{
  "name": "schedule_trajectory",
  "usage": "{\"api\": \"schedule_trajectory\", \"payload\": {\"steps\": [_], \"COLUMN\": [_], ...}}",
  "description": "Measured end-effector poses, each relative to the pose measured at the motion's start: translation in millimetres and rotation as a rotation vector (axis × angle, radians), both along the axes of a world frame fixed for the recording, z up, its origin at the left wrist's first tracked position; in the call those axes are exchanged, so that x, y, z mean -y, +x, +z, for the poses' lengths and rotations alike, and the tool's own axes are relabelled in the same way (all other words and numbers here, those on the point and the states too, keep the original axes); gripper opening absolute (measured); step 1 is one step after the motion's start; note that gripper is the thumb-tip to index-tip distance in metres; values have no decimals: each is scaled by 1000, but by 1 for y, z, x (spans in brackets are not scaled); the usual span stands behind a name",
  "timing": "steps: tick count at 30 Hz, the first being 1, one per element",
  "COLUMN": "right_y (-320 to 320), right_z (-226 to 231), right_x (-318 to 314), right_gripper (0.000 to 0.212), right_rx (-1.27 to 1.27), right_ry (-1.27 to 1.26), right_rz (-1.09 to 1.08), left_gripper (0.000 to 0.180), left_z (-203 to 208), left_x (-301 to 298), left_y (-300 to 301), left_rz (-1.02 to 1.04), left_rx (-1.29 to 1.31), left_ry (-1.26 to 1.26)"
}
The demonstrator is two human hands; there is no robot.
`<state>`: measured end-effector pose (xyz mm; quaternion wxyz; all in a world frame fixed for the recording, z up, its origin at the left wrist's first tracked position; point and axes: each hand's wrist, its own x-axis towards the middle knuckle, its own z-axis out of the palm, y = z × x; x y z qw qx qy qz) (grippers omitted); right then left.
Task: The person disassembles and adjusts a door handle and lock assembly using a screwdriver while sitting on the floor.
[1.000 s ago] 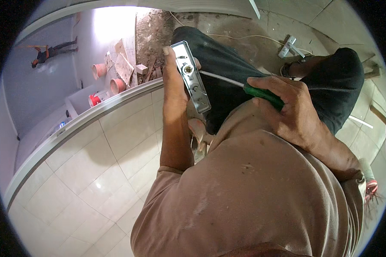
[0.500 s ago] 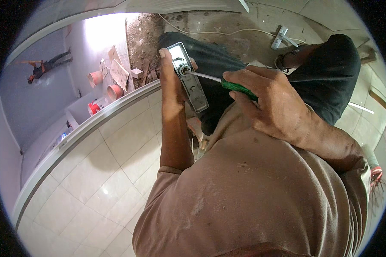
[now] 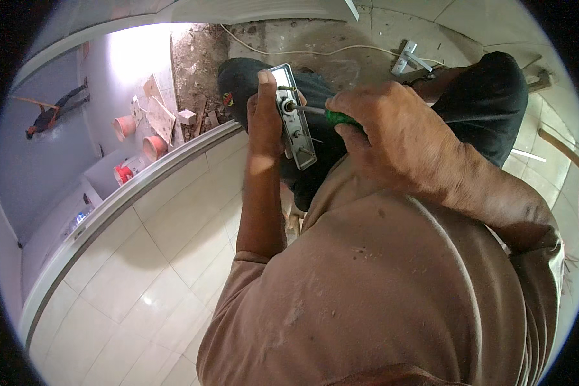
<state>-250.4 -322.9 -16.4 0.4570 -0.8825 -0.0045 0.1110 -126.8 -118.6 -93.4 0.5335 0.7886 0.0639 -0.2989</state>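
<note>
My left hand (image 3: 262, 116) grips a long metal door handle plate (image 3: 307, 153), its hollow back turned up toward me. The thumb presses along the plate's upper end, while the other fingers are mostly hidden behind it. My right hand (image 3: 399, 132) is closed round the green handle of a screwdriver (image 3: 336, 118). The shaft points left, and its tip is at the round hub near the plate's middle. Small metal posts stick up from the plate's inside. Both hands are above my dark trouser legs.
Another door handle (image 3: 406, 59) lies on the floor beyond my right leg, near a pale cable (image 3: 315, 53). To the left, a curved-looking frame rail (image 3: 96, 222) borders the tiled floor (image 3: 148, 257). Past it are orange pots (image 3: 153, 148), broken boards and a person farther off.
The door handle plate has shifted slightly right and turned a little more upright. My right hand and screwdriver have moved slightly left and up, with the tip still at the hub.
</note>
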Motion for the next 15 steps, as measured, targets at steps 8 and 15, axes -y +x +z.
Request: {"api": "schedule_trajectory", "payload": {"steps": [8,15], "right_y": [8,12], "right_z": [-1,5], "right_x": [1,-4], "right_gripper": [29,35], "right_rx": [231,326], "right_ry": [-179,-272], "right_rz": [144,236], "left_gripper": [76,73], "left_z": [5,-8], "left_x": [3,-4], "left_y": [1,6], "left_rz": [-11,-16], "left_rx": [-20,-57], "left_ry": [-3,-98]}}
